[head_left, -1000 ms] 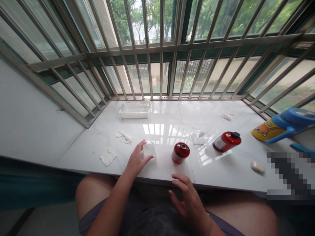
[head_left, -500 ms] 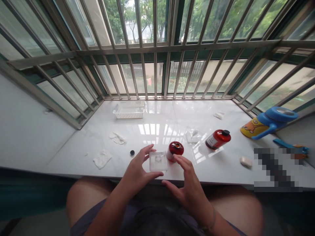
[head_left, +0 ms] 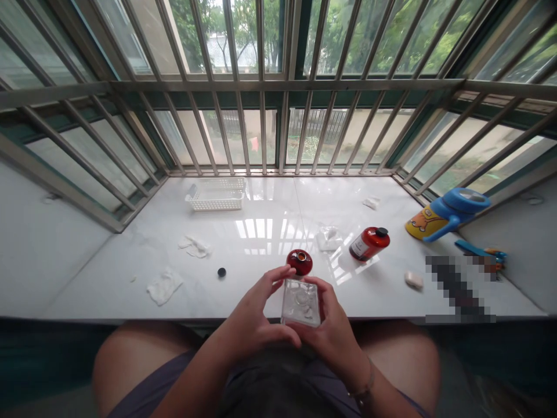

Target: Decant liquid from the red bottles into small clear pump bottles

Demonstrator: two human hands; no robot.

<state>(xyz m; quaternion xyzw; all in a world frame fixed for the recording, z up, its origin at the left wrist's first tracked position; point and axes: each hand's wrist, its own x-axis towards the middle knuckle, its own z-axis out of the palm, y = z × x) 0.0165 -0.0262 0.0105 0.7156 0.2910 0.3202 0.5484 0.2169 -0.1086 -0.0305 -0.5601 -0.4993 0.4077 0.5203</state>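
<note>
A small square clear plastic box (head_left: 301,303) is held between my two hands, with clear, whitish shapes visible in it. My left hand (head_left: 261,307) curves round its left side, fingers at the far left corner and thumb near the front edge. My right hand (head_left: 333,316) grips the right side, fingers along the far right corner and thumb beneath the front. Just beyond the box stands an uncapped red bottle (head_left: 299,262), its lower part hidden by hands and box. A small black cap (head_left: 221,272) lies to the left on the white countertop (head_left: 256,278).
A white perforated basket (head_left: 216,201) sits at the back left. Crumpled tissues (head_left: 164,287) lie at left, a clear packet (head_left: 329,238) near the middle. A capped red bottle (head_left: 369,244), a blue-yellow cup (head_left: 446,215) and a pinkish block (head_left: 413,280) are at right. Window bars (head_left: 261,128) rise behind.
My right hand has closed in on the clear box, which it was apart from before. The box has come closer to me and slightly right. The view has shifted, moving the countertop things leftward.
</note>
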